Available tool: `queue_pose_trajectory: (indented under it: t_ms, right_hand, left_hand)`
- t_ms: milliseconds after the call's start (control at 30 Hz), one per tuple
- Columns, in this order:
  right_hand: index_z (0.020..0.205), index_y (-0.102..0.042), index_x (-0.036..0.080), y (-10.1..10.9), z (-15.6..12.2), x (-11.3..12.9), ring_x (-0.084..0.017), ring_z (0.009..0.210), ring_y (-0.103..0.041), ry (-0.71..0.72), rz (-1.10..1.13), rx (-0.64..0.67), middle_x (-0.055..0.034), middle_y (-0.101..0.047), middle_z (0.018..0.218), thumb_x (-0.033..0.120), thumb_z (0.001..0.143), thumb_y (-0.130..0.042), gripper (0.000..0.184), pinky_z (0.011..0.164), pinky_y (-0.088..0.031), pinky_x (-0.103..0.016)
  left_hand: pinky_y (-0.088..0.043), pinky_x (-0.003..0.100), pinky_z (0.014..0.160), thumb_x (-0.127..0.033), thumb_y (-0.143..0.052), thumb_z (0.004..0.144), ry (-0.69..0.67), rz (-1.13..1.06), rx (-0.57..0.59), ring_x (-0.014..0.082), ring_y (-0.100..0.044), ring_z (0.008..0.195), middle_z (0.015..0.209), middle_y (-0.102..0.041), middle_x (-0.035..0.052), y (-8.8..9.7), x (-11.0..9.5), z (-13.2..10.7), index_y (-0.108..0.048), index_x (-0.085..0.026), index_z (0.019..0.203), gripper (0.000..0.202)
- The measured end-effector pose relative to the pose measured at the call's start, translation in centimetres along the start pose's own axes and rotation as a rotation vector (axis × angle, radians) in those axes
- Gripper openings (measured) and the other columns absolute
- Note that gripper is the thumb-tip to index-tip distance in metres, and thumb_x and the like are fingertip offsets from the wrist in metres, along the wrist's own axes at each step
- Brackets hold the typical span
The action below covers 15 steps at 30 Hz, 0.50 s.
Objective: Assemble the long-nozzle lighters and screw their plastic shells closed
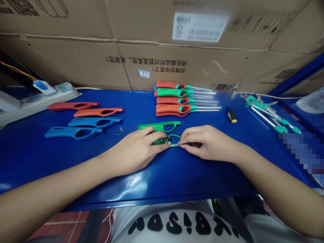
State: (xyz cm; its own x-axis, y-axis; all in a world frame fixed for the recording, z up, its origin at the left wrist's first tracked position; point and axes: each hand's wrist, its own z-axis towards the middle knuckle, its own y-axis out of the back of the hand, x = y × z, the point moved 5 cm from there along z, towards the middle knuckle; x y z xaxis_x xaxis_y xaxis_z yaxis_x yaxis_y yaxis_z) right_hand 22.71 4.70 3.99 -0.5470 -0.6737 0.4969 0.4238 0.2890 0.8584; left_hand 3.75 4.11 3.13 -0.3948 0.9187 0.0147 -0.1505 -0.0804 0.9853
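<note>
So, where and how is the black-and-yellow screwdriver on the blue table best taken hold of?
Probably by the thick handle of the screwdriver, coming from the near side with the right hand, once free: the handle points towards the person, while the slimmer end points away, towards the brown cardboard box.

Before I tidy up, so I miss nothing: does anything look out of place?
Mostly tidy. The teal-ended metal rods lie in a crisscross heap at the right, unlike the lined-up lighters, and a few small metal pieces lie loose beside the blue handles.
</note>
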Motion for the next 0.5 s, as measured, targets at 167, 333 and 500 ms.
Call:
queue_pose_trajectory:
  t_ms: [167, 333, 500]
  right_hand:
    - [0.1, -0.077, 0.02, 0.08, -0.09, 0.13, -0.015, 0.081, -0.068, 0.011, -0.046, 0.006, -0.0046, -0.073, 0.1, 0.016, 0.092, -0.061, 0.018, 0.07, -0.051, -0.027]
    - [0.106, -0.077, 0.022, 0.28, -0.33, 0.14, -0.014, 0.08, -0.067, 0.04, -0.061, 0.026, -0.0042, -0.071, 0.104, 0.017, 0.091, -0.064, 0.02, 0.068, -0.05, -0.025]
    - [0.11, -0.074, 0.02, 0.85, -0.34, 0.18, -0.015, 0.085, -0.069, 0.093, 0.0, -0.018, -0.0066, -0.073, 0.105, 0.017, 0.093, -0.06, 0.023, 0.075, -0.054, -0.027]
  left_hand:
    - [-0.057, 0.044, 0.088, -0.019, -0.047, 0.101, 0.002, 0.035, 0.0, 0.0291, -0.061, 0.108, 0.127, -0.064, 0.0113, 0.39, -0.26, 0.19, -0.067, -0.022, 0.13, 0.035]
    - [-0.058, 0.044, 0.086, -0.019, -0.047, 0.101, 0.023, 0.02, 0.007, 0.0286, -0.061, 0.106, 0.127, -0.064, 0.011, 0.45, -0.19, 0.09, -0.068, -0.023, 0.129, 0.035]
    - [-0.058, 0.043, 0.087, -0.02, -0.045, 0.102, 0.025, 0.012, 0.003, 0.0282, -0.061, 0.108, 0.128, -0.064, 0.0104, 0.37, -0.08, -0.07, -0.067, -0.023, 0.13, 0.036]
